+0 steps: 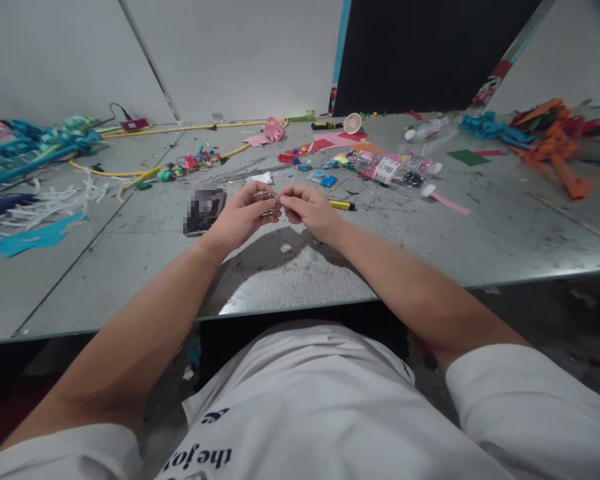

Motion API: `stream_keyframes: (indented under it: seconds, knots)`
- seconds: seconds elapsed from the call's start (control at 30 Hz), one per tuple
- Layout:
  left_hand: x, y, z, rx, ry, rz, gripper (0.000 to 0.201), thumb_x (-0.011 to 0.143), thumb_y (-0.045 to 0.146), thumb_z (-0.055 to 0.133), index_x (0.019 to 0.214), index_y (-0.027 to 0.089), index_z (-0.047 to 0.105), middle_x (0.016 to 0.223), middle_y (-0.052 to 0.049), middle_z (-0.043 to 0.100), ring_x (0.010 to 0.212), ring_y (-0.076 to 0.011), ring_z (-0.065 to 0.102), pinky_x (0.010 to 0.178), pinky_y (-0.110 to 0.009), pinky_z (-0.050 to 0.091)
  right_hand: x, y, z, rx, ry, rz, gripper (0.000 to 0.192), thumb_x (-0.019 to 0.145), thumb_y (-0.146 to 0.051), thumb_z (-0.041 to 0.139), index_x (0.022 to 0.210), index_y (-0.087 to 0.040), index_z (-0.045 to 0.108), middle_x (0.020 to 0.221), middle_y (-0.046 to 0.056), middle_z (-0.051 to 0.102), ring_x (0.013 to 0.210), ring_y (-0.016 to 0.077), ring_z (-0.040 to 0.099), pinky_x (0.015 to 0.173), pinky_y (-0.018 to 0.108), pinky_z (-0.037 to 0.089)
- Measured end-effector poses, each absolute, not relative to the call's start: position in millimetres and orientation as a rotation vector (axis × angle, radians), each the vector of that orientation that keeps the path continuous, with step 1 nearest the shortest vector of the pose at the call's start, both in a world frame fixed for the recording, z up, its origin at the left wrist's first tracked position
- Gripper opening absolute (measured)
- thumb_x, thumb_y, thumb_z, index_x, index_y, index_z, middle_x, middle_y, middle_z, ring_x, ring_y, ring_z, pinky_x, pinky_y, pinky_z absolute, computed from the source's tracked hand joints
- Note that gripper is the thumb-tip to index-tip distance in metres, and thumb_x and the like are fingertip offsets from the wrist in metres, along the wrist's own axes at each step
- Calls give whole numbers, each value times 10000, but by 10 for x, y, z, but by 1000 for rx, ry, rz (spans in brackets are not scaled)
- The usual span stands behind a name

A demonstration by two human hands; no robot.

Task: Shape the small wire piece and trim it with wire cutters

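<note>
Fingertips of the left hand [240, 217] and right hand [307, 210] meet, both pinched shut on a small loop of thin silvery wire [266, 198] held between them above the scratched grey metal table [505, 233]. Just left of the left fingers lies a dark phone [204, 211]; just right of the right fingers lies a yellow marker [341, 205].
</note>
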State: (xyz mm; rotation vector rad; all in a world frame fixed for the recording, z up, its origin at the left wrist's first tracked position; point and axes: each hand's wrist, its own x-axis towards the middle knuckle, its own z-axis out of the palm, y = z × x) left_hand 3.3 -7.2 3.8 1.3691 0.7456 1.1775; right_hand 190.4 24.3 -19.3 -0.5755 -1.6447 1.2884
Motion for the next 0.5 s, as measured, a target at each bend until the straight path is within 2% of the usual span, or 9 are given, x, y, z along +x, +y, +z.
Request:
stream_keyframes:
  seconds: [0.17,0.3,0.4,0.5]
  knots:
    - [-7,-83,34,1359,635,1103,344,808,248,931,955,225,621,812,27,707,691,-111,684,702,-262,560,1920,164,-146,-430,-1581,1499,242,973,-388,770,895,-199,641,633,-67,506,550,80,420,532,214,356]
    - [-24,-111,31,1347,585,1052,314,829,191,908,956,229,623,818,33,710,662,-108,685,676,-254,559,1971,142,-124,-388,-1535,1706,329,877,-425,887,856,-197,651,640,-66,493,535,70,397,526,222,336]
    - [-33,-118,21,1349,609,992,316,814,168,921,937,224,634,822,23,707,665,-118,691,681,-269,565,2021,178,-130,-396,-1579,1853,403,805,-454,951,804,-199,639,606,-78,445,511,68,365,506,230,312]
    - [-40,-103,24,1338,656,1007,297,824,172,917,935,219,646,838,12,707,707,-133,705,730,-295,582,2032,219,-141,-494,-1528,1880,414,763,-432,976,796,-196,638,629,-65,490,534,77,416,501,228,324]
